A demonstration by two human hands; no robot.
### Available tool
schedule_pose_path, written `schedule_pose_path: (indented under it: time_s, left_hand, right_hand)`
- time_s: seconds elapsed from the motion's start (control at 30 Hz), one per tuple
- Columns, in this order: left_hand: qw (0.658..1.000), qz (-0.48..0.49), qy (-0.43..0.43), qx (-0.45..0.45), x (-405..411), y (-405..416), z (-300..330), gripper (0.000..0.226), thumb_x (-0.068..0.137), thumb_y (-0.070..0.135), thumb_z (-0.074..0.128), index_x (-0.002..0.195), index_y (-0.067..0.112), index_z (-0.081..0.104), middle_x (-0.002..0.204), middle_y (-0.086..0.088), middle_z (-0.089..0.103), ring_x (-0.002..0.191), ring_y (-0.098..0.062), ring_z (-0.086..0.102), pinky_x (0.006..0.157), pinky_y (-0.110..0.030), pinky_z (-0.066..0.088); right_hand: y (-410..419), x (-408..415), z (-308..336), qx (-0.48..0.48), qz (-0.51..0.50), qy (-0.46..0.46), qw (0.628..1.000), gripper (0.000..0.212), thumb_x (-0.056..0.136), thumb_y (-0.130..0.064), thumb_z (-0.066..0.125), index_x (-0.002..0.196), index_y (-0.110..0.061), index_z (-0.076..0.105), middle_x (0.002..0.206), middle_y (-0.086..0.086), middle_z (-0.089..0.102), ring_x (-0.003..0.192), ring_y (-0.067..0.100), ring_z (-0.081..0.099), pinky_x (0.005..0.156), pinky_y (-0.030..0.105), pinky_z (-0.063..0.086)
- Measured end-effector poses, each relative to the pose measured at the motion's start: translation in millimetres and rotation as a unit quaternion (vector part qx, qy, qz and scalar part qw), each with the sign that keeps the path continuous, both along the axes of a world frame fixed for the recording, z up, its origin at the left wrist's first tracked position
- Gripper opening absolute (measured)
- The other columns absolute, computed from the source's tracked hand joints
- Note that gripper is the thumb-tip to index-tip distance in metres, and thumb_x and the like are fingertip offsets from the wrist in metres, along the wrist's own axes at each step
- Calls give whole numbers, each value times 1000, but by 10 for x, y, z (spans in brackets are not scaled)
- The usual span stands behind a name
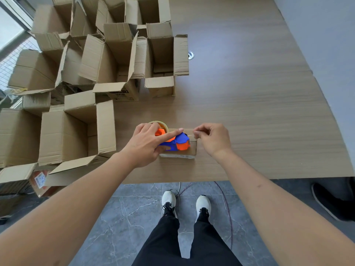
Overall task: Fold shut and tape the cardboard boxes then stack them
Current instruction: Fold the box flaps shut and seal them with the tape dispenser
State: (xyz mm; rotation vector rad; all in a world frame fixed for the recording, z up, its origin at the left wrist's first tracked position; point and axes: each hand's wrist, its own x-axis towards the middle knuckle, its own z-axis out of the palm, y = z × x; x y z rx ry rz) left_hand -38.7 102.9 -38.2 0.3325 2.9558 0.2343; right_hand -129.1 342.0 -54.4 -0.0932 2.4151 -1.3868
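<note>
1. Small cardboard box sits closed near the table's front edge, blue-and-orange tape dispenser on top.
2. Left hand grips the dispenser, index finger stretched along it.
3. Right hand pinches the tape end.
4. Open boxes crowd the left.

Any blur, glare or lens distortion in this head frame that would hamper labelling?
Head view: wide-angle bending curves the table edges; daylight washes out the top-left corner; both hands on the tape dispenser are fairly sharp, shadows soft.
</note>
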Motion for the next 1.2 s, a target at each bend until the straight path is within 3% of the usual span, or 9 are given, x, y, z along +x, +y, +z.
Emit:
schedule_pose_path:
  time_s: [0.1,0.2,0.43,0.6,0.73,0.9,1.03,1.2]
  left_hand:
    - [1000,3,-13,-2,6,-42,5,71,104,45,47,155,61,0,124,-1,47,121,-27,46,110,-48,26]
    - [1000,-8,-18,-4,-29,10,32,68,104,48,44,154,63,0,119,2,45,119,-25,45,114,-50,21]
    - [998,-15,-62,2,-119,5,83,66,104,54,39,149,69,-6,114,7,39,124,-24,44,121,-53,16]
    - [996,-12,-83,16,-155,4,88,66,104,52,43,148,71,-3,110,11,32,124,-22,42,122,-54,14]
    - [995,-16,-90,28,-169,2,109,66,104,50,45,149,70,1,115,10,36,126,-22,40,122,-55,13]
    - [995,-23,-96,17,-163,8,116,68,105,48,45,151,68,-1,133,4,41,137,-25,33,123,-54,10]
    - [995,-26,-96,15,-165,14,125,69,104,47,47,151,67,0,137,3,40,139,-26,31,122,-53,9]
    - [996,-24,-89,16,-157,19,122,70,104,47,47,150,68,-1,139,1,41,138,-27,31,122,-53,9]
  right_hand:
    - [281,-27,45,-6,-47,-60,997,10,87,-8,76,81,-15,78,73,-2,77,74,11,74,82,33,60]
    - [449,17,80,-11,-62,-120,991,14,88,-9,76,77,-16,76,71,0,77,73,20,75,76,39,64]
    - [427,142,-150,-29,-116,-226,967,11,93,-14,72,82,-15,73,73,0,77,66,10,67,65,32,60]
    - [365,143,-336,-21,-120,-226,966,8,94,-17,70,86,-17,72,77,-1,77,55,-1,64,64,31,60]
    - [313,195,-445,-26,-126,-235,963,10,94,-21,70,85,-21,72,80,-1,77,75,8,69,72,37,61]
    - [229,267,-512,-25,-133,-183,974,10,95,-23,69,85,-25,72,76,-6,76,87,25,74,80,51,62]
    - [224,353,-531,-59,-165,-153,973,12,96,-19,68,85,-23,71,79,-3,74,87,24,74,72,52,63]
    - [219,386,-511,-96,-197,-105,970,18,96,-13,66,81,-24,68,76,-1,67,81,14,67,63,42,64]
